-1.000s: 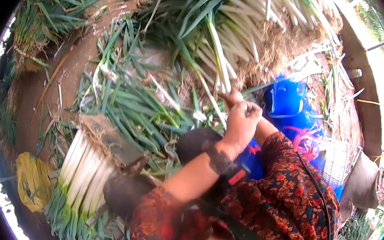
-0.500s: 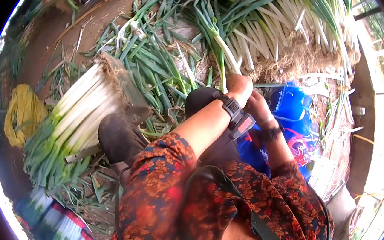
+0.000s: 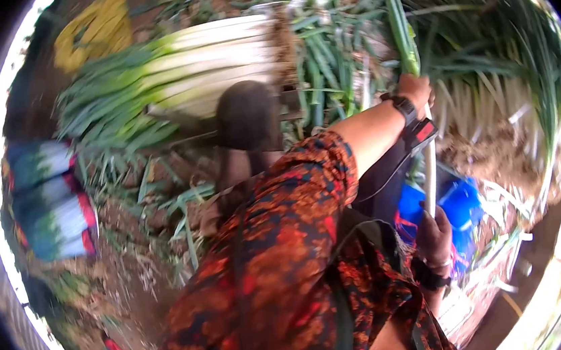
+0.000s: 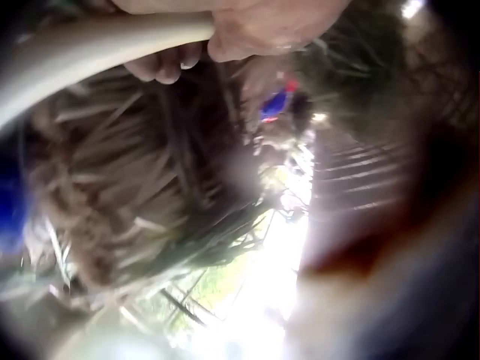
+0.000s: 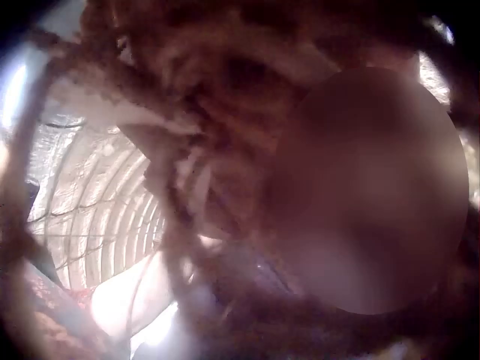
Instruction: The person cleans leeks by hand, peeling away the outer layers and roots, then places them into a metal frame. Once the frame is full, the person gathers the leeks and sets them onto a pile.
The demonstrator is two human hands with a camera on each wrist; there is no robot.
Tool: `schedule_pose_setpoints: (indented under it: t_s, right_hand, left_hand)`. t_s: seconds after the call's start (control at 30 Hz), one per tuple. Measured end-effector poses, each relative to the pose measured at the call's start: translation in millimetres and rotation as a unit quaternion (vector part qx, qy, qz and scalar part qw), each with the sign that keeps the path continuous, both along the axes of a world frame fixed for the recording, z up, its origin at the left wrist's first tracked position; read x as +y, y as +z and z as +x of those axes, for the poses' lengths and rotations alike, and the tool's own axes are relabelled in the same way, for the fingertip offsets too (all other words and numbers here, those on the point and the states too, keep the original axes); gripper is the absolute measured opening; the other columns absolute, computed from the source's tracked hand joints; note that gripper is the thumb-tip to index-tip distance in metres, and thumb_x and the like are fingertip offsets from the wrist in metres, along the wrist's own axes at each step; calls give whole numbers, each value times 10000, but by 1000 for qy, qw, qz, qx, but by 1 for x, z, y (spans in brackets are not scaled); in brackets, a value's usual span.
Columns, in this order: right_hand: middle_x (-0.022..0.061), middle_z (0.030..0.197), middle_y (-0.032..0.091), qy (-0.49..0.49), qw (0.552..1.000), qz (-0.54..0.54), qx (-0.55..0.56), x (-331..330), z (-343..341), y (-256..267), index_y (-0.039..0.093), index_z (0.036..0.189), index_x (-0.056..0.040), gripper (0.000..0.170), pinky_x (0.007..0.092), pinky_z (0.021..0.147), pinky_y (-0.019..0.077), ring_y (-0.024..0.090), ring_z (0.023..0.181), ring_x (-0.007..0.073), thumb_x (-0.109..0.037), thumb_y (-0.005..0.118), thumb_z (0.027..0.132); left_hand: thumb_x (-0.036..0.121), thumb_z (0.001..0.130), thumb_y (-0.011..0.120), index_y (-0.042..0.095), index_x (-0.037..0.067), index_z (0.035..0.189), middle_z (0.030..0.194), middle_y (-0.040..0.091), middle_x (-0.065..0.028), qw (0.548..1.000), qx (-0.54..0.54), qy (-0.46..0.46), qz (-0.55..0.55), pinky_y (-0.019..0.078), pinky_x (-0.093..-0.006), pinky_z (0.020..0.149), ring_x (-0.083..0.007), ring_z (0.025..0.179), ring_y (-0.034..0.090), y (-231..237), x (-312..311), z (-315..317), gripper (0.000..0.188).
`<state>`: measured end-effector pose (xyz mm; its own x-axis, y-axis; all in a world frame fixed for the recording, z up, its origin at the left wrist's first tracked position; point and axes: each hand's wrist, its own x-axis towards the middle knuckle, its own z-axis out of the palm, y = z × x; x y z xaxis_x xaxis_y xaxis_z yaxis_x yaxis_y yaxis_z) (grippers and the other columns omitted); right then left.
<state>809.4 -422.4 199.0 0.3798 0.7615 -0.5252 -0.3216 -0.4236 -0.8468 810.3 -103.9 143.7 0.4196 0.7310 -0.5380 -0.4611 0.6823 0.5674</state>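
A single green onion (image 3: 430, 167) with a long white shank stands nearly upright in the head view, its green leaves at the top. My left hand (image 3: 412, 88) grips it where the white meets the green. Lower down, my right hand (image 3: 433, 236) holds the bottom end of the shank between thumb and fingers. In the left wrist view, the white shank (image 4: 97, 49) runs leftward out of my left hand (image 4: 277, 30), whose fingers curl around it. The right wrist view is dark and blurred, with the held end hidden.
Rooted green onions (image 3: 489, 97) lie piled at the right beside a blue plastic thing (image 3: 462, 201). Left of my knee (image 3: 248, 117) lies a row of clean white green onions (image 3: 216, 66). A yellow bag (image 3: 94, 31) sits behind; stripped leaves (image 3: 324, 69) litter the ground.
The head view has turned, so the scene appears rotated. My hands were close together at the shank's lower end; now they are apart, the left up near the leaves, the right at the bottom.
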Motion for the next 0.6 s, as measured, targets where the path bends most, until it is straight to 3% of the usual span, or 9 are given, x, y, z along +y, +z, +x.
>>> schedule_pose_setpoints:
  t_s: [0.23,0.27,0.33,0.4,0.43,0.5,0.53,0.57,0.6]
  right_hand:
    - [-74,662,450,218,945,46,-240,118,-15,37,586,983,-41,233,198,477,303,377,555,24,-269,605,937]
    - [-43,635,452,249,883,56,-395,145,-21,37,597,936,-49,212,232,472,334,401,552,43,-262,605,934]
    - [119,751,552,280,811,132,-496,201,-28,30,603,987,-22,180,345,603,432,546,667,240,-162,628,878]
    - [152,873,563,316,780,191,-506,253,-66,49,626,1059,-31,238,373,724,448,557,805,303,-161,635,860]
    - [154,868,567,319,742,255,-532,277,-83,48,630,1090,-40,270,376,719,454,554,797,314,-180,640,859]
    - [156,871,577,333,727,297,-522,318,-122,49,629,1124,-57,311,394,725,457,562,815,324,-208,653,853]
    - [158,895,593,332,668,364,-557,341,-136,36,630,1126,-67,310,393,754,470,572,842,326,-203,657,849]
    - [153,933,612,344,641,402,-556,359,-150,25,628,1132,-84,306,381,790,481,584,888,326,-181,664,843]
    - [147,946,618,342,688,402,-498,369,-173,22,627,1124,-96,298,377,797,488,594,896,321,-168,668,838]
  left_hand:
    - [135,889,585,528,22,891,691,595,-113,984,-38,113,133,528,-410,551,-262,590,607,82,126,-174,126]
    - [142,882,594,537,27,883,697,605,-112,931,3,125,343,527,-402,558,-249,594,617,53,170,-204,129]
    - [210,879,627,570,22,975,718,626,-117,925,34,158,344,537,-382,653,-243,680,643,101,162,-278,219]
    - [230,878,675,592,88,974,842,603,-50,917,-34,228,326,521,-448,829,-200,822,624,137,162,-351,190]
    - [328,889,668,557,46,1036,858,601,-60,912,11,241,332,555,-379,679,-202,772,618,149,158,-386,337]
    - [349,880,673,556,59,1073,910,599,-62,890,74,256,369,550,-388,763,-200,804,605,166,140,-449,367]
    - [312,893,657,555,77,1104,946,600,-67,890,97,268,356,546,-404,794,-206,904,604,167,136,-479,332]
    - [237,910,630,519,85,1216,1041,586,-85,737,349,169,554,540,-431,820,-213,1018,578,132,147,-530,359]
    - [142,916,603,421,123,1360,1160,541,-102,807,209,168,526,528,-465,851,-239,1086,548,116,148,-570,480]
